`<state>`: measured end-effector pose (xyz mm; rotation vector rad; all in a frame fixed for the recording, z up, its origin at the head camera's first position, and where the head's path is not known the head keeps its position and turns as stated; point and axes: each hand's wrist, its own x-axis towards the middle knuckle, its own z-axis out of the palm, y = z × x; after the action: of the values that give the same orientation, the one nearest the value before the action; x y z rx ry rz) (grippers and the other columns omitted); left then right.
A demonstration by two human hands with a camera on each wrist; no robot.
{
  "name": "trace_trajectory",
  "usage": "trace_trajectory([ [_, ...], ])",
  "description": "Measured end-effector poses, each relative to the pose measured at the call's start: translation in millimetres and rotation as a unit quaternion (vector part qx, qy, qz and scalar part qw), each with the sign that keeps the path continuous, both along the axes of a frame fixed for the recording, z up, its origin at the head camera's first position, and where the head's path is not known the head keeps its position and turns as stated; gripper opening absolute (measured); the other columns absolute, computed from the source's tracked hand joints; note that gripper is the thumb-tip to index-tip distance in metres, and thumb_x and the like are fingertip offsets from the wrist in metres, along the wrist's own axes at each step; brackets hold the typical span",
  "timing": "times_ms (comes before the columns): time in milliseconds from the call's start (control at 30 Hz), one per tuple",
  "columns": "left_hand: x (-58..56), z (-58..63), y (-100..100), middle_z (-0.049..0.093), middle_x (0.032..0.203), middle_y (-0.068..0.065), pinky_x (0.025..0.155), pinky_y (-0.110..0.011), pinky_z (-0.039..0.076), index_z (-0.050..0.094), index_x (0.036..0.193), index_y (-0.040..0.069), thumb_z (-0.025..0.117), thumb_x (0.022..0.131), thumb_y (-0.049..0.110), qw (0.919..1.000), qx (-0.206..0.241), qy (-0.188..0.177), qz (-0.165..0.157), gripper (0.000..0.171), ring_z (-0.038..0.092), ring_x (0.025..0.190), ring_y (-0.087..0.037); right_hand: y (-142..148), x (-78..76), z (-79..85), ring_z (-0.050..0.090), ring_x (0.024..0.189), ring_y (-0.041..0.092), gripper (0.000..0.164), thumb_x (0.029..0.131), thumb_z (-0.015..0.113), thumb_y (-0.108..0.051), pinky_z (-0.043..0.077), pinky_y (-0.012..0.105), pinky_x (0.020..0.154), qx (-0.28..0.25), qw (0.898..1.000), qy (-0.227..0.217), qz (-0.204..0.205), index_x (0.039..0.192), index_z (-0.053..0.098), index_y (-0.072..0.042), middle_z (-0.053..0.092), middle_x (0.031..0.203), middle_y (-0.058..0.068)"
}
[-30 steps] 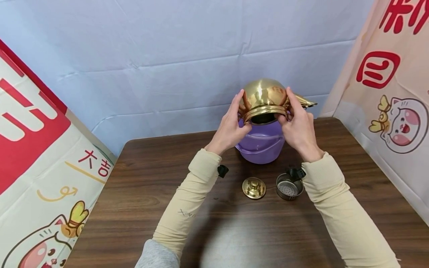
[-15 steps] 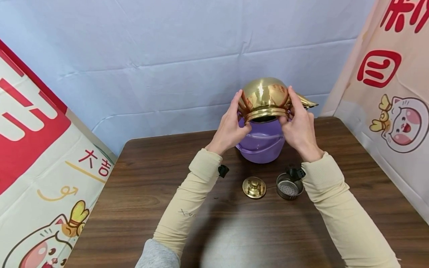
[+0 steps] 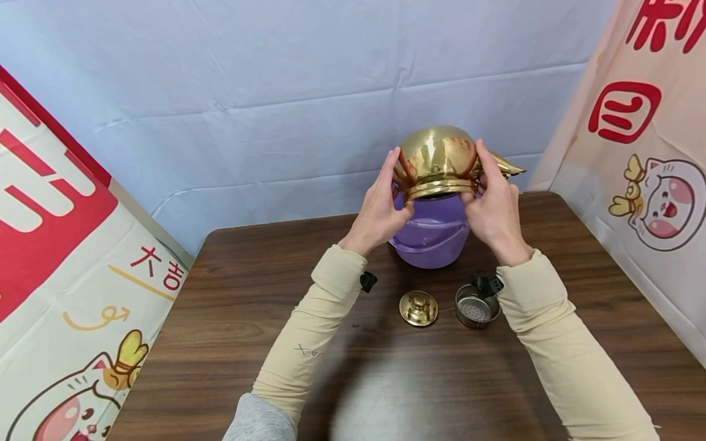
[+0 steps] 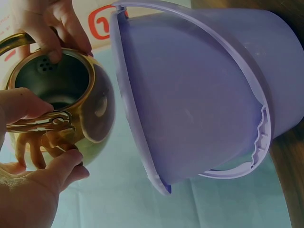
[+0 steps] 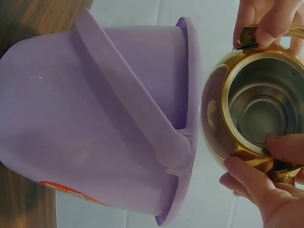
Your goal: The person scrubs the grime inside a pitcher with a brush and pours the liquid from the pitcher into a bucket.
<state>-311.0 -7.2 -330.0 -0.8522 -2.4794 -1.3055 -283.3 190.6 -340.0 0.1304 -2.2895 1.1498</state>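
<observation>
A shiny gold teapot (image 3: 438,153) is held tipped over the purple bucket (image 3: 430,245), its mouth turned down toward the person and its spout pointing right. My left hand (image 3: 377,211) grips the pot's left side, thumb at the rim. On the spout side, my right hand (image 3: 493,211) grips it in the same way. The left wrist view shows the teapot's dark metal inside (image 4: 52,78) with small holes at the spout's base. No liquid shows there. In the right wrist view the bucket (image 5: 128,142) stands close to the pot, its handle hanging down.
A gold lid (image 3: 418,308) with a knob lies on the wooden table (image 3: 248,306) in front of the bucket. Beside it, below the right wrist, sits a round metal strainer (image 3: 475,309). A pale blue cloth (image 3: 276,122) hangs behind the table; printed banners flank it.
The teapot has tipped a little further, so less of its opening shows in the head view. Both hands keep their hold; the lid and strainer stay put.
</observation>
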Motion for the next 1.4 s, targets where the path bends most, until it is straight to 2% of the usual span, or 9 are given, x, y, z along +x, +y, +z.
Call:
trace_trajectory([
  [333, -1.5, -0.8, -0.3, 0.006, 0.164, -0.004, 0.107, -0.021, 0.037, 0.007, 0.156, 0.021, 0.062, 0.082, -0.007, 0.9997, -0.011, 0.02, 0.001, 0.096, 0.029, 0.145, -0.019, -0.6, -1.5, -0.9, 0.061, 0.116, 0.037, 0.087, 0.08, 0.05, 0.011, 0.048, 0.047, 0.096, -0.018, 1.0, -0.002, 0.001, 0.154, 0.026, -0.027, 0.062, 0.124, 0.025],
  [533, -1.1, -1.7, 0.5, 0.006, 0.164, -0.005, 0.106, -0.019, 0.038, 0.006, 0.156, 0.02, 0.063, 0.083, -0.007, 0.9994, -0.019, 0.028, 0.0, 0.097, 0.03, 0.145, -0.02, -0.7, -1.3, -0.7, 0.061, 0.116, 0.037, 0.086, 0.08, 0.052, 0.011, 0.048, 0.046, 0.096, -0.025, 1.0, -0.002, -0.001, 0.153, 0.027, -0.027, 0.061, 0.125, 0.025],
  [867, -0.7, -0.4, 0.8, 0.006, 0.164, -0.006, 0.105, -0.021, 0.04, 0.006, 0.156, 0.017, 0.065, 0.082, -0.006, 0.9977, -0.041, 0.054, 0.008, 0.098, 0.029, 0.145, -0.021, -0.7, -3.2, -1.2, 0.062, 0.114, 0.035, 0.085, 0.081, 0.052, 0.01, 0.049, 0.044, 0.095, -0.03, 1.0, 0.004, -0.009, 0.153, 0.029, -0.027, 0.062, 0.125, 0.022],
  [1400, -1.4, -1.8, -0.6, 0.005, 0.164, -0.007, 0.108, -0.022, 0.038, 0.005, 0.156, 0.016, 0.067, 0.081, -0.006, 0.9952, -0.063, 0.073, 0.019, 0.1, 0.025, 0.147, -0.023, -2.6, -4.2, -5.1, 0.063, 0.114, 0.034, 0.084, 0.08, 0.053, 0.013, 0.05, 0.043, 0.094, -0.038, 0.999, 0.033, -0.009, 0.152, 0.031, -0.025, 0.061, 0.128, 0.02],
])
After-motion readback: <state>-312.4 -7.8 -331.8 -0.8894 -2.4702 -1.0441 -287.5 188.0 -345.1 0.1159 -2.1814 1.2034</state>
